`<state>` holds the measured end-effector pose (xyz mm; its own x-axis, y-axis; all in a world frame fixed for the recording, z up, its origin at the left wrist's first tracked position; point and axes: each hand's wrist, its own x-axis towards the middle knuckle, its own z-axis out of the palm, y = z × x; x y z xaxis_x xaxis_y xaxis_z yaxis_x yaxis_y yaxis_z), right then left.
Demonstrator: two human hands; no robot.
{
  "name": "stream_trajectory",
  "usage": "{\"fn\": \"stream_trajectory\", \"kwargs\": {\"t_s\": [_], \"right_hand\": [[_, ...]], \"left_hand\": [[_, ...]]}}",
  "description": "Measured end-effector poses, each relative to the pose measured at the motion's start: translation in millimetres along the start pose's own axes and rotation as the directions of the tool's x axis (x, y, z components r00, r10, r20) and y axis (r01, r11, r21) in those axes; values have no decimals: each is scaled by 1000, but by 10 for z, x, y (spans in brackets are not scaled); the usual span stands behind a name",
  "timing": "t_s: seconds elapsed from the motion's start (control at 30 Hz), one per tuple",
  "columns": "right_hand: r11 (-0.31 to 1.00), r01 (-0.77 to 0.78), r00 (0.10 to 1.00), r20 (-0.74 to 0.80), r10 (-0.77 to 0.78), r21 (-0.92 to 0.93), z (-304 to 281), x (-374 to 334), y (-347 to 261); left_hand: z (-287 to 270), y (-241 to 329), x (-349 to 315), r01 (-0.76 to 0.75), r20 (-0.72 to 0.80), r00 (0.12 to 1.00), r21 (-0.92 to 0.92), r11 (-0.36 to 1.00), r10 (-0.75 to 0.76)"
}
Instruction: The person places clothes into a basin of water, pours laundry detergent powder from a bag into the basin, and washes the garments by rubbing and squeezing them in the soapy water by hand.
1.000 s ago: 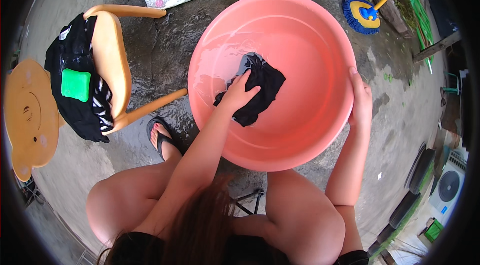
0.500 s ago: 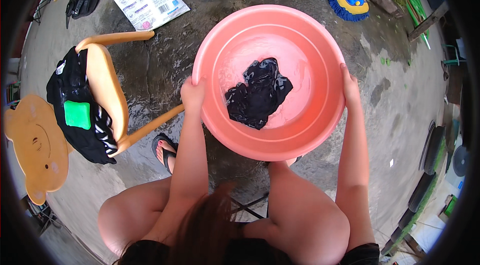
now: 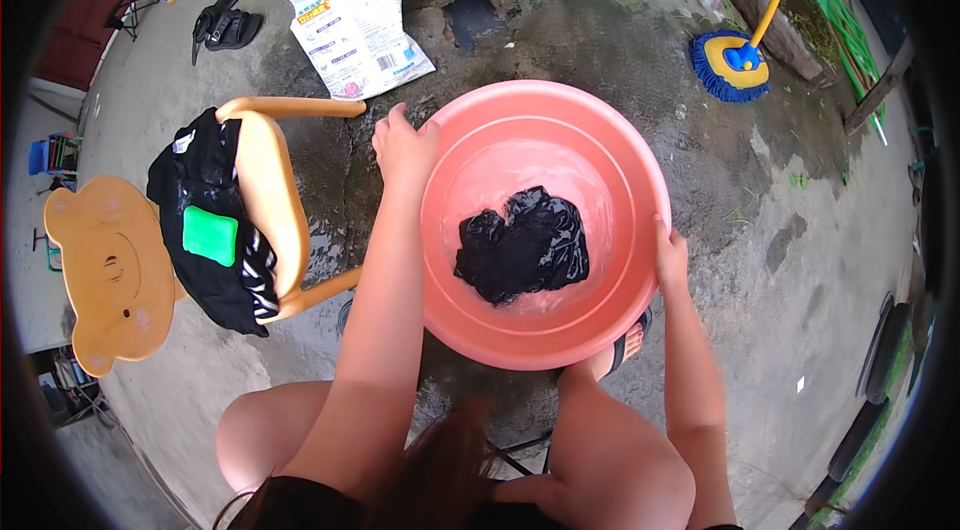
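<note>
At the left, the green block (image 3: pixel 210 236), probably soap, sits on the dark clothes (image 3: pixel 185 195) draped over the small chair (image 3: pixel 272 195); a knock from the left arm against the chair could make it slide off. Next comes the white bag (image 3: pixel 355 30), lying on the wet floor near the chair's upper leg, where a splash could soak it if it is open, which cannot be told. The pink basin (image 3: pixel 545 340) could tilt and slop water, since only one hand clearly steadies it. Its lower right rim is close to the person's right foot (image 3: pixel 627 345), so a slip there might catch the toes.

The left hand (image 3: pixel 405 152) is beside the basin's upper left rim, thumb apart from the loosely bent fingers, pinching nothing; whether the thumb touches the rim cannot be told. The wet black cloth (image 3: pixel 525 248) lies bunched in shallow water on the basin's bottom, between the hands and lower than the left one, touched by neither. The right hand (image 3: pixel 672 258) pinches the right rim, its fingers partly hidden.
</note>
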<state>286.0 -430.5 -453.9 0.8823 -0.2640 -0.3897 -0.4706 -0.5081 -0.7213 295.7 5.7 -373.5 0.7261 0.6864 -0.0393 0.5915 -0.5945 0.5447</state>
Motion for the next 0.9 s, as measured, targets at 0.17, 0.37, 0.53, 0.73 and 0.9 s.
{"fn": "stream_trajectory", "kwargs": {"t_s": [0.17,0.37,0.53,0.73,0.9], "right_hand": [[993,93,996,19,-92,-78,313,-294,-66],[976,194,979,-42,-199,-99,543,-496,-208],[964,220,974,-18,-225,-152,498,-508,-326],[971,221,975,-15,-223,-88,529,-460,-268],[978,198,980,0,-198,-63,528,-458,-285]], "left_hand": [[86,385,624,-108,63,993,140,984,100],[259,81,1331,-327,12,939,335,884,343],[400,48,1761,-332,69,933,541,773,352],[566,129,2006,-254,149,967,622,740,206],[631,10,2192,-247,232,965,668,702,119]]}}
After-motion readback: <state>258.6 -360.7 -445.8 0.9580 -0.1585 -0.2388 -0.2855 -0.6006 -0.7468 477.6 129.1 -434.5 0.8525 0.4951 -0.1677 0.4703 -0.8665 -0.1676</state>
